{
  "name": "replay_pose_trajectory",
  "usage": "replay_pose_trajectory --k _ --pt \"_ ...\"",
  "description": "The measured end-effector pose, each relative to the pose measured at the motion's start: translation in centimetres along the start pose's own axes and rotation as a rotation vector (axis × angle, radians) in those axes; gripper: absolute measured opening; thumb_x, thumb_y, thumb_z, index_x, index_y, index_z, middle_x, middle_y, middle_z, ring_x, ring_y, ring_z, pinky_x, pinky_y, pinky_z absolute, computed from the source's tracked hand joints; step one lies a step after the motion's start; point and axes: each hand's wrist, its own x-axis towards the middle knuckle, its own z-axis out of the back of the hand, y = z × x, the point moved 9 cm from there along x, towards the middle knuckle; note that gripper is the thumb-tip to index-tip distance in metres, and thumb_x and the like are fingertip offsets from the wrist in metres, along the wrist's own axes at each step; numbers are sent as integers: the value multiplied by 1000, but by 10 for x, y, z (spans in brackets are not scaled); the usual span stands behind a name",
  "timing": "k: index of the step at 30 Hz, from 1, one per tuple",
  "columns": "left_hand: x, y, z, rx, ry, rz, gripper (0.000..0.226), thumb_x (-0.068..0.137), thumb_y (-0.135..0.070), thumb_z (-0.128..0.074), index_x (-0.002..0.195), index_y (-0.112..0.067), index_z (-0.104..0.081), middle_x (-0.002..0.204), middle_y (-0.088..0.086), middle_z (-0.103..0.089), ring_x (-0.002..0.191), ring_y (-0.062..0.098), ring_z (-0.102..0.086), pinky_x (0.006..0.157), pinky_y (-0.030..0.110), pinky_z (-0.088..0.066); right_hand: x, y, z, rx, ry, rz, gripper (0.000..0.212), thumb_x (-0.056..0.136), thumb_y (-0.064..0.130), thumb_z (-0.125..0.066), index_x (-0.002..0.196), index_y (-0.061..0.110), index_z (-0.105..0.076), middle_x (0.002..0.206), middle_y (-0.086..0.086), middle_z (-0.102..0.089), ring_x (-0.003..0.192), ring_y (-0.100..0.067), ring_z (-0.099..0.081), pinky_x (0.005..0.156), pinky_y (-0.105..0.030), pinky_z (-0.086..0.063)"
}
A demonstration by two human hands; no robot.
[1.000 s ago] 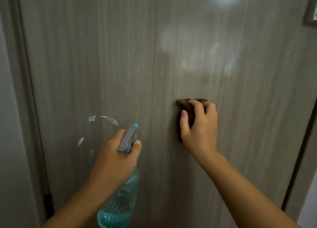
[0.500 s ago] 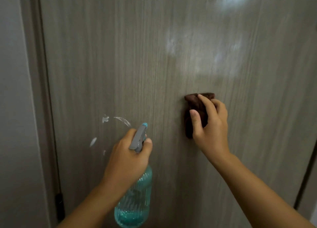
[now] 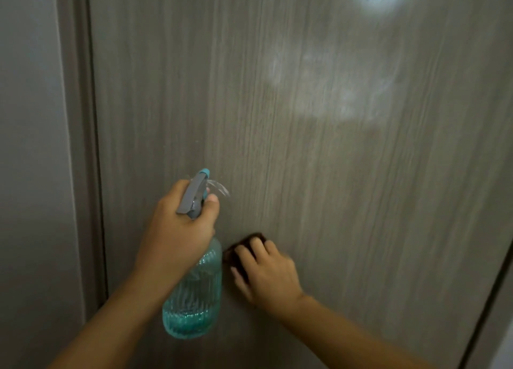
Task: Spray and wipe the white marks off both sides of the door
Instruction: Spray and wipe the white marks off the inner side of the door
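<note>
A grey wood-grain door fills the view. My left hand grips a teal spray bottle by its neck, with the grey nozzle pointing up at the door. A curved white mark shows just right of the nozzle; the hand and bottle hide the other marks. My right hand holds a dark brown cloth against the door, low and just right of the bottle. Pale light patches lie on the upper door.
The door frame and a grey wall run down the left. The door's right edge and another frame strip show at the lower right.
My right hand with the cloth has dropped down and left, close to the bottle. The view has shifted, so my left hand and bottle now cover most of the white marks.
</note>
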Motion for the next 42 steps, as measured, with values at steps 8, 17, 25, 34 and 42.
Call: replay_pose_trajectory --k 8,17,25,34,42 --pt "-9 46 12 43 47 88 13 99 -27 -64 87 -22 -61 74 16 -63 68 39 -70 66 57 -54 86 -102 98 186 -443 -540 33 98 43 -56 121 20 -64 117 -7 -54 98 -29 -62 70 -36 -52" --pt "-14 67 28 72 33 112 11 99 -28 -64 89 -24 -61 78 12 -66 68 35 -71 70 61 -57 -17 8 -19 76 45 -11 31 89 51 -61 103 24 -64 97 -3 -54 71 -25 -65 39 -32 -44" --pt "-13 60 36 67 28 98 12 99 -26 -64 91 -17 -62 82 19 -68 68 40 -70 67 61 -56 81 -89 87 87 -311 -488 38 93 53 -57 112 20 -63 110 -10 -54 79 -38 -64 59 -40 -53" --pt "-11 51 33 60 13 85 11 99 -32 -63 92 -24 -61 81 13 -67 72 36 -71 74 61 -57 -13 -21 0 52 -5 -109 32 92 50 -57 106 22 -61 102 -6 -52 70 -30 -64 41 -34 -46" --pt "-22 38 27 74 60 82 14 100 -27 -64 92 -16 -60 85 21 -65 74 43 -70 73 61 -56 -40 -59 22 87 -33 -404 36 92 53 -54 101 20 -65 100 -9 -56 63 -36 -64 43 -36 -47"
